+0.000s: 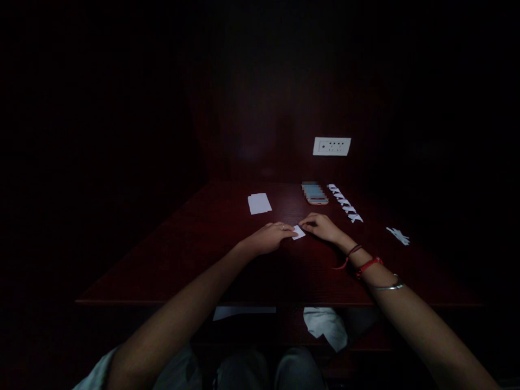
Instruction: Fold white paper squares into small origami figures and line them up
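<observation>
Okay, small white paper (299, 233) is on the dark red counter (170, 254), mid-scene, between the two hands. Left hand (273, 237) has its fingers over the paper's left edge, in contact; can't tell if they're clamped on it. Right hand (322, 227) is at the far right corner, fingers curled in, tips bunched; can't tell if they pinch the sheet. White sheets (259, 204) overlap far left of the paper. Phone (314, 195) far side, folded paper row (345, 204) just right of it. Loose white strips (398, 236) further right, nearer.
</observation>
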`<state>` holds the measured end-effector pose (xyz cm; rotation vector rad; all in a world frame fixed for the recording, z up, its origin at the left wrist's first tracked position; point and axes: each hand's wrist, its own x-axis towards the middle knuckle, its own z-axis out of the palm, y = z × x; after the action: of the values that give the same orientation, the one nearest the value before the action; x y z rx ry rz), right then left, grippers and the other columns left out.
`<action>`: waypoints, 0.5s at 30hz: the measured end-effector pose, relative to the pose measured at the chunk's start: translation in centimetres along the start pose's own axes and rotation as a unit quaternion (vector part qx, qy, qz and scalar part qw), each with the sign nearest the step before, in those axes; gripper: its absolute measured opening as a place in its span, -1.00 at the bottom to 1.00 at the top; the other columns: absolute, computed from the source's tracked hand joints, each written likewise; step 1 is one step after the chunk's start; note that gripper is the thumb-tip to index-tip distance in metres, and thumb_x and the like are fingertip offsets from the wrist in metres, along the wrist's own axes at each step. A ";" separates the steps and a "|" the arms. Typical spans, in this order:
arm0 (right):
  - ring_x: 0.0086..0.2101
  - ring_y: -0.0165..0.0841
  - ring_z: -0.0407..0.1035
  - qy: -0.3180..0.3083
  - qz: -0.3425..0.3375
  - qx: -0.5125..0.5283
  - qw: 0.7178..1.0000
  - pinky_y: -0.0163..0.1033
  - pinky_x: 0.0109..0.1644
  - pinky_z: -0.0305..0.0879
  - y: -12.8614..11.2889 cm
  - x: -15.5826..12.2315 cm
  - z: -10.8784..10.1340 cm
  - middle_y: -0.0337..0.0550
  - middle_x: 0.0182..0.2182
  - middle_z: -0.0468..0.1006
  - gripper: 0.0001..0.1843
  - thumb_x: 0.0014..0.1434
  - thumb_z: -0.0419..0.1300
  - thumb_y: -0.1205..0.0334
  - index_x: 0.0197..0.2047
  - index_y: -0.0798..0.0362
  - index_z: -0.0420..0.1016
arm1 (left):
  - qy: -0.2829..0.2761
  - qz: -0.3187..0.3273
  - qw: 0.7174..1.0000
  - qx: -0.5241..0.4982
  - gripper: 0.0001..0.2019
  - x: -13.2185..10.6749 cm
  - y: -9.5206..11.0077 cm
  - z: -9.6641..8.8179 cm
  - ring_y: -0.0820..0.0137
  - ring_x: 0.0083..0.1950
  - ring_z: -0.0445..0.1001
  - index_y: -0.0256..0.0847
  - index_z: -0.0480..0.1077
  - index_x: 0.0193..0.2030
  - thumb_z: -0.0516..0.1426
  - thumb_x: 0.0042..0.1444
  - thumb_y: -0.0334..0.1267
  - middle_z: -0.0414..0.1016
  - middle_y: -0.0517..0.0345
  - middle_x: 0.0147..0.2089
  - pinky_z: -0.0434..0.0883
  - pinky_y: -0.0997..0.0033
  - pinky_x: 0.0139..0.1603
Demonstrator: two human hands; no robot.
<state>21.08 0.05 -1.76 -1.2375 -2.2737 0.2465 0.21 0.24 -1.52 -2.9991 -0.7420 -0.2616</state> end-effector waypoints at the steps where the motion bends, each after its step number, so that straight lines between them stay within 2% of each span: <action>1: -0.35 -0.44 0.28 0.000 0.004 0.002 1.000 -0.34 -0.23 0.16 0.0 0.0 0.1 -0.14 -0.36 0.43 -0.77 -0.01 0.02 0.31 -0.28 0.07 0.45 | -0.003 0.004 1.000 -0.004 -0.48 0.0 -0.1 0.0 0.41 0.05 0.07 -0.04 0.10 0.03 -0.13 -0.08 -0.59 0.13 0.28 0.07 0.07 0.38 -0.01; 9: -0.41 -0.46 0.29 -0.015 0.051 0.056 0.997 -0.36 -0.30 0.17 0.4 0.3 0.6 -0.17 -0.43 0.44 -0.80 -0.09 0.11 0.28 -0.34 0.10 0.45 | -0.008 0.007 1.000 -0.016 -0.44 0.0 0.4 -0.7 0.43 0.06 0.07 -0.04 0.05 0.06 -0.14 -0.08 -0.61 0.14 0.29 0.07 0.07 0.39 -0.01; 15: -0.42 -0.47 0.28 -0.017 0.061 0.087 0.994 -0.37 -0.32 0.17 0.7 0.4 0.9 -0.18 -0.43 0.43 -0.79 -0.11 0.11 0.28 -0.34 0.12 0.42 | -0.036 -0.001 0.999 0.000 -0.42 -0.2 0.9 -1.2 0.39 0.07 0.05 0.07 0.01 0.07 -0.15 -0.06 -0.61 0.05 0.28 0.12 0.09 0.33 -0.05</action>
<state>20.94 0.86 -2.60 -1.2900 -2.1558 0.5033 0.25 -0.72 -0.33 -3.0215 -0.7514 -0.1557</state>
